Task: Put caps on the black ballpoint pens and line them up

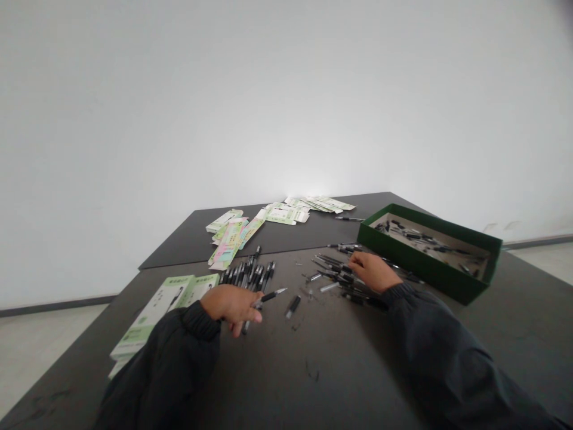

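My left hand (235,304) is closed around an uncapped black pen (271,295), its tip pointing right. Just beyond that hand lies a bunch of capped pens (250,272), partly covered by it. A loose pen cap (293,306) rests on the table to its right. My right hand (373,270) is curled down at the edge of a pile of uncapped pens and caps (333,269). Its fingertips are turned away, so what they pinch, if anything, is hidden.
At right stands a green open box (430,263) with pens and small parts inside. Green-white cartons (152,316) are stacked at left. Flattened cartons (286,213) lie along the back of the dark table (286,370), and a white wall rises behind it.
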Motion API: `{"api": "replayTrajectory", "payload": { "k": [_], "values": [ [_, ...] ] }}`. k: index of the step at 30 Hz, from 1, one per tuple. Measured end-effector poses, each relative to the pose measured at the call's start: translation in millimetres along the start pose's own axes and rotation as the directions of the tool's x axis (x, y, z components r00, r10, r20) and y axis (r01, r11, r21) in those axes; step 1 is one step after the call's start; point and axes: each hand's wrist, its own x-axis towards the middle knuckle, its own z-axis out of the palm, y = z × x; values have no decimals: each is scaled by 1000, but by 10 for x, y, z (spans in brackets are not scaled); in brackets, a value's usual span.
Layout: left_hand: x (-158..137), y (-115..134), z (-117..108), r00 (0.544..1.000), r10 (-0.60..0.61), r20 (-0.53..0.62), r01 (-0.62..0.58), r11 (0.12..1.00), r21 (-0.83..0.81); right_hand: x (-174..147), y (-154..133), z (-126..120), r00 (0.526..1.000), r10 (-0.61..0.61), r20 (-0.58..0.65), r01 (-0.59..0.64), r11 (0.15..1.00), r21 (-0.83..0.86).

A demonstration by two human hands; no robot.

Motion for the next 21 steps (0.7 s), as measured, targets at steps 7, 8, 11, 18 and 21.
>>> {"api": "replayTrajectory", "payload": {
  "k": [7,8,11,18,21],
  "values": [
    [14,-33,-8,999,-23,-37,23,1000,5,-8,-8,-26,1000,9,21,-9,1000,-5],
    [14,-39,-9,999,-21,-47,21,1000,9,-8,-7,-33,1000,12,25,-12,1000,-9],
    [12,-48,-12,998,-27,-53,28,999,16,-17,-22,-46,998,7,61,-5,1000,-27],
    [39,-42,-2,997,-58,-44,59,998,26,-55,-197,56,993,-40,112,46,998,-50],
    [57,-46,11,997,-52,-51,53,998,22,-48,-281,147,995,-33,97,46,990,-137]
  ]
}}
